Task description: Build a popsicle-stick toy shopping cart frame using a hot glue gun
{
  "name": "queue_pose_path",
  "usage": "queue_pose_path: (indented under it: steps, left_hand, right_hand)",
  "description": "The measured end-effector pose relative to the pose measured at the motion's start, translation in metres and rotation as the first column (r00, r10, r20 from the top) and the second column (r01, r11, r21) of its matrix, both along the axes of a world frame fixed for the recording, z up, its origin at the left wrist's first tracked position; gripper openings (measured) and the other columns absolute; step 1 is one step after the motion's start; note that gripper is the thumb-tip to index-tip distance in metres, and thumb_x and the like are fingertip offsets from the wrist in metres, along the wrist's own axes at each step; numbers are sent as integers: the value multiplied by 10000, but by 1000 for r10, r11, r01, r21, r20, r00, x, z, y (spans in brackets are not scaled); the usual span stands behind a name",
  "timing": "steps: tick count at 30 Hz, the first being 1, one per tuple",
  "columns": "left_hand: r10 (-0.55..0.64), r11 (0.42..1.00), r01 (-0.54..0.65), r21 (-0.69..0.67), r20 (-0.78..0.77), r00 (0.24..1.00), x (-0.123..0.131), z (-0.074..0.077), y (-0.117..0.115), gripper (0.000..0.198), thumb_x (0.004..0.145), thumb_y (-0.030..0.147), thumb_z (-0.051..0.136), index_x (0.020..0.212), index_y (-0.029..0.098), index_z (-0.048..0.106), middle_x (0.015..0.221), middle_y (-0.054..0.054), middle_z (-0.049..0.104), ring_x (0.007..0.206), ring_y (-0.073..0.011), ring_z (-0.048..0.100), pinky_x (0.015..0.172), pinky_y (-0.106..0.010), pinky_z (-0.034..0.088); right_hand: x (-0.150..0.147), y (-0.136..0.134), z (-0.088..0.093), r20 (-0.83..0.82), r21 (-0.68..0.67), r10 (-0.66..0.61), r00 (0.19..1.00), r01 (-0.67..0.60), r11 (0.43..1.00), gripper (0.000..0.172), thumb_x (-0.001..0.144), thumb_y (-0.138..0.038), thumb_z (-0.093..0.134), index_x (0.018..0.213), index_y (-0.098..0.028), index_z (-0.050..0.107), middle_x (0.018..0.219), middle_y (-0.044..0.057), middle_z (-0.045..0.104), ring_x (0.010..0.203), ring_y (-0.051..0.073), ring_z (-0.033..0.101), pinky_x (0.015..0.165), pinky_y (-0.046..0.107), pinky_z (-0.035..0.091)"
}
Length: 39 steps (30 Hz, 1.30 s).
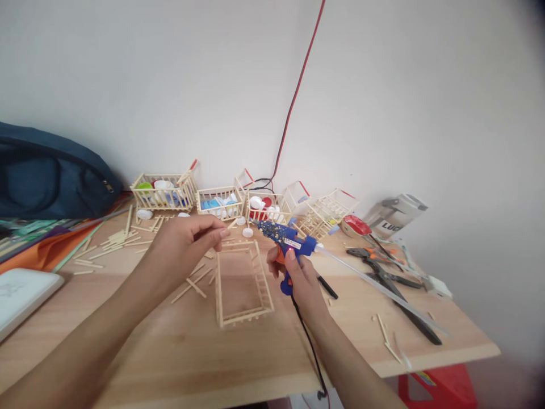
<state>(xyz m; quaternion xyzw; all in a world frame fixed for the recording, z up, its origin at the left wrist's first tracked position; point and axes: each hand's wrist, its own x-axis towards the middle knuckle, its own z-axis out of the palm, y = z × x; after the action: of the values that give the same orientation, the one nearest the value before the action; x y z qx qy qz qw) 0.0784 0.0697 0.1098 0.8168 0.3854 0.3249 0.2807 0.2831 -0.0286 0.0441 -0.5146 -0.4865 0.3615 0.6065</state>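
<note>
My right hand [300, 278] is wrapped round the handle of a blue glue gun [283, 241], its nozzle pointing left and a long clear glue stick [374, 278] sticking out of its back. Left of the nozzle, my left hand [198, 238] pinches a short wooden stick [232, 224] between thumb and fingertips. Below and between the hands, a rectangular frame of thin sticks [219, 284] lies on the table, with a row of short sticks along its right side. Loose sticks [196, 287] lie to its left, two of them crossed.
Several stick baskets [164, 199] with bottle caps stand along the wall. A blue bag [55, 170] and white box [25, 298] are at left. Pliers [387, 275], a red dish [356, 225] and a cutter lie right. The gun's black cord [309, 335] hangs over the front edge.
</note>
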Motion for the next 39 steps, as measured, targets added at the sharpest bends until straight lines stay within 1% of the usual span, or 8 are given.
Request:
queue_pose_path:
  steps: [3, 7, 9, 12, 17, 23, 30, 39]
  left_hand:
    - [-36, 998, 38, -49, 38, 999, 7, -5, 2, 325, 853, 425, 540, 671, 183, 659, 602, 22, 620, 586, -122, 511, 569, -231, 349]
    - [-87, 979, 111, -173, 144, 986, 14, -22, 4, 290, 826, 436, 578, 848, 186, 724, 750, -2, 692, 685, -137, 575, 636, -229, 406]
    - [-68, 966, 105, -237, 160, 985, 14, -28, 4, 307, 806, 445, 606, 911, 184, 730, 795, -16, 705, 704, -147, 587, 644, -238, 416]
    - [-25, 956, 67, -286, 146, 989, 11, -32, 2, 320, 786, 448, 624, 902, 166, 723, 724, -15, 676, 627, -137, 547, 582, -238, 378]
    - [-15, 968, 48, -247, 132, 991, 8, -28, -2, 284, 808, 395, 568, 752, 148, 696, 606, 8, 595, 541, -107, 450, 522, -229, 300]
    - [-13, 990, 23, -140, 73, 997, 8, -25, -6, 272, 856, 332, 526, 768, 146, 703, 687, -7, 651, 640, -128, 535, 604, -239, 354]
    - [-54, 997, 54, -58, 1, 999, 8, -25, -9, 281, 891, 290, 485, 717, 160, 664, 658, 6, 624, 643, -130, 536, 617, -243, 347]
    - [-23, 999, 22, -29, -27, 999, 9, -28, -9, 257, 889, 276, 507, 766, 163, 702, 634, 15, 619, 597, -122, 506, 585, -243, 320]
  right_hand:
    - [-1, -2, -2, -59, -4, 49, 997, -50, 999, 465, 915, -603, 486, 800, -177, 633, 718, 30, 600, 627, 127, 518, 566, 253, 382]
    - [3, -7, -5, -102, -59, 92, 991, -98, 993, 479, 913, -604, 493, 739, -174, 612, 680, 24, 580, 591, 114, 497, 533, 241, 354]
    - [6, -8, -5, -105, -98, 107, 989, -117, 988, 492, 895, -626, 507, 729, -171, 596, 680, 22, 568, 583, 110, 485, 521, 237, 344]
    - [11, -11, -6, -77, -127, 104, 992, -113, 985, 510, 881, -651, 507, 738, -168, 589, 662, 17, 550, 561, 108, 465, 506, 237, 331]
    - [14, -16, -6, -1, -110, 130, 991, -130, 985, 528, 899, -654, 462, 752, -166, 600, 627, 15, 536, 534, 111, 465, 492, 245, 328]
    - [12, -20, -9, 125, -86, 115, 985, -105, 991, 532, 921, -634, 428, 732, -166, 595, 664, 53, 581, 584, 143, 520, 530, 272, 381]
    - [8, -24, -8, 99, -44, 41, 994, -36, 998, 491, 906, -639, 457, 815, -178, 599, 695, 61, 602, 591, 157, 530, 532, 288, 408]
    - [3, -25, -2, 105, -18, 24, 994, -22, 1000, 487, 926, -621, 431, 761, -187, 578, 655, 31, 553, 578, 148, 501, 537, 290, 392]
